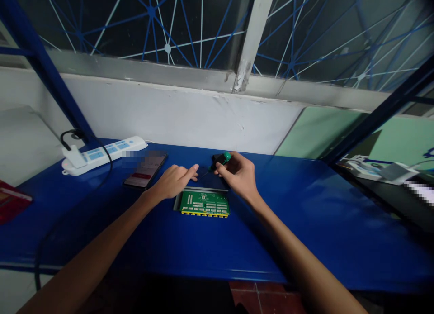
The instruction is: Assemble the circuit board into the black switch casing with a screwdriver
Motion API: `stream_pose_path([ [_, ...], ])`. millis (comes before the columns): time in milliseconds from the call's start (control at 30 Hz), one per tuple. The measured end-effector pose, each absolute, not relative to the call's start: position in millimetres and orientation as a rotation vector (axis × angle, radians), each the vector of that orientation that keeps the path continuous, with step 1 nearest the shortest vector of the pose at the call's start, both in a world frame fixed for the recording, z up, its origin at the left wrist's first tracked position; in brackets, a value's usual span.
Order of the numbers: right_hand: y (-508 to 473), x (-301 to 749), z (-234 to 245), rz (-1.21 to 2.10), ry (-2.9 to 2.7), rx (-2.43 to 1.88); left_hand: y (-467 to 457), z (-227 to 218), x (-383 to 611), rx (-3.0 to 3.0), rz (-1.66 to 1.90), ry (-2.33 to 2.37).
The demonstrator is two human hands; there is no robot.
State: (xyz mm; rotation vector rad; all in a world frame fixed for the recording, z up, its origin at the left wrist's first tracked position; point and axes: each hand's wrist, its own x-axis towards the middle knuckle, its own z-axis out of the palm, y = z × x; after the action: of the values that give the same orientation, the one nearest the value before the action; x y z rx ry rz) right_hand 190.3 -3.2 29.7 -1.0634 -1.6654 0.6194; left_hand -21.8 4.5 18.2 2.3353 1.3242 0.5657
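My right hand (240, 173) is closed on a black and green screwdriver (221, 159), its thin shaft slanting down to the left. Across from it, my left hand (176, 178) has its thumb stretched toward the screwdriver's shaft; I see nothing held in it, and most of its fingers are hidden behind the hand. Just below both hands lies a green circuit board (205, 202) with a row of yellow connectors along its near edge. A grey metal case part (177, 202) shows beside the board and behind it.
A phone (145, 170) lies left of my left hand. Behind it stands a white power strip (105, 154) with a black cable (111, 162) running off the blue table (156, 241). A red object (13, 201) is at the far left, and papers and devices (376, 169) are at the right.
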Motion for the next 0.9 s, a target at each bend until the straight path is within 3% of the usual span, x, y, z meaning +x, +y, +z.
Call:
stream_pose_path([
  [900, -5.3, 190.8, 33.2, 0.622, -1.644, -1.057, 4.2, 19.7, -23.4, 2.220, 0.564, 1.321],
])
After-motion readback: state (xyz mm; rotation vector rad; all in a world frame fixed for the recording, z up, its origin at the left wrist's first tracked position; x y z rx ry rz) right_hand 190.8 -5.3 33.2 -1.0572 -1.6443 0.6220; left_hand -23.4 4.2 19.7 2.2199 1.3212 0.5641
